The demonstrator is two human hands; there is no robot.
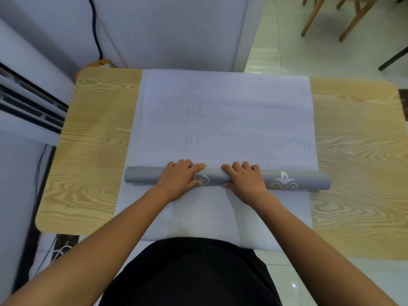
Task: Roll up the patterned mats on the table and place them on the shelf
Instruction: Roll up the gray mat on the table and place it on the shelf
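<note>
From the head view, the left hand [178,178] and right hand [245,182] sit side by side on the middle of the grey rolled part of the mat [298,182]. Both grip it, fingers curled over the top and thumbs tucked against the near side. The roll lies crosswise on the wooden tabletop [95,151]. The mat's unrolled pale underside, printed with faint numbers, stretches away beyond the hands.

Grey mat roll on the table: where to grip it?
Around its middle, from above on the near side, where the left hand and right hand sit. The roll is a long thin tube lying crosswise, so two spaced grips likely keep it even.
</note>
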